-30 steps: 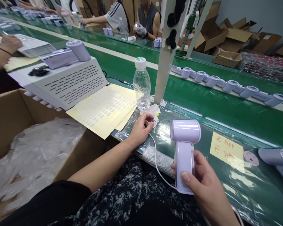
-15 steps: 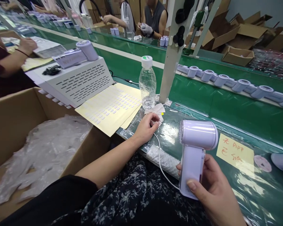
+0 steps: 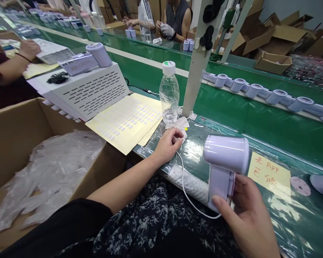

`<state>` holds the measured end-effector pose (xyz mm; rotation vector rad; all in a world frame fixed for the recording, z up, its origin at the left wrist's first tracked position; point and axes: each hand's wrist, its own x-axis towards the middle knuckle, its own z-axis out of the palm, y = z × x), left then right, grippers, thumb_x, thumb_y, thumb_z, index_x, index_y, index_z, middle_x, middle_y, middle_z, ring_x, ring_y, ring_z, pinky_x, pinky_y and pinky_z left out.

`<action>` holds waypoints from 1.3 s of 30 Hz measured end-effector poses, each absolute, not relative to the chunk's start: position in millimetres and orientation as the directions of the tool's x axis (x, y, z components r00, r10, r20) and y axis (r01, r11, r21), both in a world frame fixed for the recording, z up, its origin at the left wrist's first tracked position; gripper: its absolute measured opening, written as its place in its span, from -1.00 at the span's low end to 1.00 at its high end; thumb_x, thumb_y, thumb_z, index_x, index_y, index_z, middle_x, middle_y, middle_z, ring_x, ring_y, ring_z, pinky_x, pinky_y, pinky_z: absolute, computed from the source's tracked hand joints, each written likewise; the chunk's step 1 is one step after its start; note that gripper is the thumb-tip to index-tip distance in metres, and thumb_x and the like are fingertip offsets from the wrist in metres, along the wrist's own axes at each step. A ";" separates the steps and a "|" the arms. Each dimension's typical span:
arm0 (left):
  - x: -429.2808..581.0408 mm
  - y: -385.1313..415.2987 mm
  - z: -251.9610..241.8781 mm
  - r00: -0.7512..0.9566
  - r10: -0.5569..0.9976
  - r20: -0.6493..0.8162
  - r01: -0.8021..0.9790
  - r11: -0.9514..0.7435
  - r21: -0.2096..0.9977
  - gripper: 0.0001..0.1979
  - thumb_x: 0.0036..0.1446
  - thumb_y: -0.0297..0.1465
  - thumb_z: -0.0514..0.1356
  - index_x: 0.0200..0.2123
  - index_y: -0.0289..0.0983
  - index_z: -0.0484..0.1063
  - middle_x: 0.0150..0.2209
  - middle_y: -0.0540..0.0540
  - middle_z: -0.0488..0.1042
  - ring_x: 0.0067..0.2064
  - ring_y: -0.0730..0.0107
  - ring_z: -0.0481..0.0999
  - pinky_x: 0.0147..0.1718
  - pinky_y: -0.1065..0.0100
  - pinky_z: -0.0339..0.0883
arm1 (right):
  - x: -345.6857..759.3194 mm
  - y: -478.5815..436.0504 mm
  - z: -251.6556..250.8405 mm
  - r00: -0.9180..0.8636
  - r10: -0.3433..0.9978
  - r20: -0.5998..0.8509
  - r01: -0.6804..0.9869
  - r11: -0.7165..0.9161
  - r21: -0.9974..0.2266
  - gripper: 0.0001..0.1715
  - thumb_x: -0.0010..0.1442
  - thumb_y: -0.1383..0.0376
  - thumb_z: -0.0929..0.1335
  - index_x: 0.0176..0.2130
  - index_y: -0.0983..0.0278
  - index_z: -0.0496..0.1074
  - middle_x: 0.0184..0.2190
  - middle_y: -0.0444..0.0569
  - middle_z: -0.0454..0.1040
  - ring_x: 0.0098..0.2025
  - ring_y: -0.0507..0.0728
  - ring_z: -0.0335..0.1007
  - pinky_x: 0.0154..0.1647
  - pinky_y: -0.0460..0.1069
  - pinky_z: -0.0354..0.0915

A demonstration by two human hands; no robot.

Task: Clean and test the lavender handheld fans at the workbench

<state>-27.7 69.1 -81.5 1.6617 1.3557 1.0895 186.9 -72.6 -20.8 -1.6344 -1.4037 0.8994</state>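
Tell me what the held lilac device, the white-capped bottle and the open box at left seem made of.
Held lilac device: probably hard, glossy plastic; bright highlights on its rounded head.
White-capped bottle: likely clear, shiny plastic; the background shows through.
Open box: apparently matte cardboard; plain brown walls.

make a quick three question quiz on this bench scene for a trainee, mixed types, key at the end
1. Multiple choice: what holds the lavender device?
a) the left hand
b) the right hand
c) neither hand
2. True or false: the clear bottle with the white cap is lying on its side.
3. Short answer: what colour is the cord that curves from near the left hand down towards the device?

Key
1: b
2: false, it stands upright
3: white
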 end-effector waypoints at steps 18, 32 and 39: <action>-27.8 61.8 -77.6 0.165 0.949 0.268 0.345 -0.310 0.886 -0.76 0.17 -0.31 0.18 -0.10 -0.25 0.36 -0.11 -0.14 0.44 -0.09 0.25 0.44 -0.13 0.22 0.35 | 219.6 -58.5 -44.2 0.212 0.970 0.119 0.737 -0.078 -0.671 -0.42 0.18 -0.14 0.37 -0.09 0.24 0.56 -0.22 0.08 0.59 -0.21 0.31 0.47 -0.24 0.14 0.36; 1.7 30.1 -44.8 0.505 0.803 0.317 -0.313 -0.171 0.934 -0.23 0.10 -0.12 0.36 0.31 -0.02 0.10 0.25 -0.18 0.27 0.16 0.14 0.41 0.11 0.20 0.37 | 187.9 -81.2 -25.6 -0.347 0.886 -0.306 -0.412 -0.437 -0.800 -0.44 0.30 0.15 0.39 0.25 0.01 0.35 0.18 0.00 0.46 0.15 0.28 0.44 0.18 0.21 0.35; 5.1 28.0 -39.8 0.539 0.762 0.359 -0.407 -0.137 0.903 -0.34 0.18 -0.21 0.32 0.29 0.08 0.15 0.18 -0.10 0.34 0.10 0.16 0.47 0.02 0.19 0.47 | 191.1 -84.6 -31.2 -0.308 0.911 -0.276 -0.336 -0.375 -0.864 -0.38 0.24 0.16 0.45 0.25 -0.01 0.34 0.18 -0.01 0.47 0.16 0.24 0.44 0.15 0.14 0.41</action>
